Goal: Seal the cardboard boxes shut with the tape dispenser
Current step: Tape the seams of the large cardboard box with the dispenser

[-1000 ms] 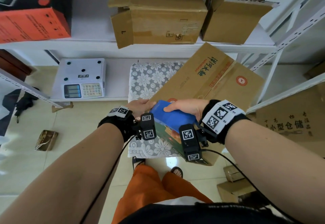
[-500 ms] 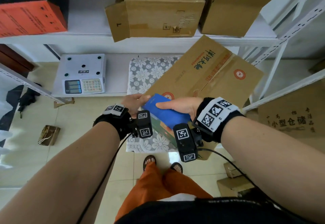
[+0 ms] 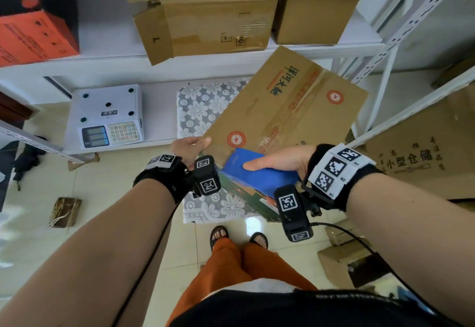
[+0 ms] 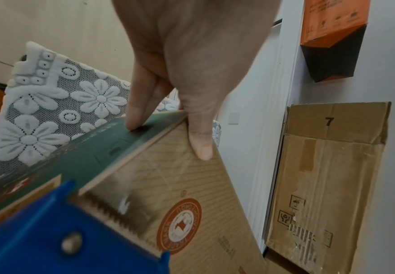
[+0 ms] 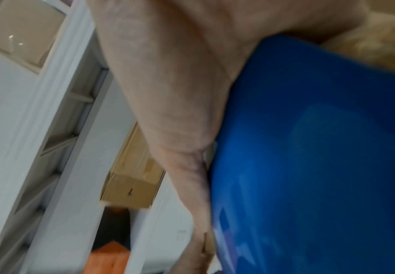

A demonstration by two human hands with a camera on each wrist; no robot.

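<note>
Head view: from above, facing forward and down over both forearms onto the cardboard box (image 3: pixel 288 111) and shelves beyond the fingers. Left wrist view: close along the left hand (image 4: pixel 192 61), facing the box corner under its fingers (image 4: pixel 201 148). Right wrist view: very close, blurred, along the right hand (image 5: pixel 168 92) against the blue tape dispenser (image 5: pixel 309 166). Shared by all: dispenser; box shared by head and left wrist.
</note>
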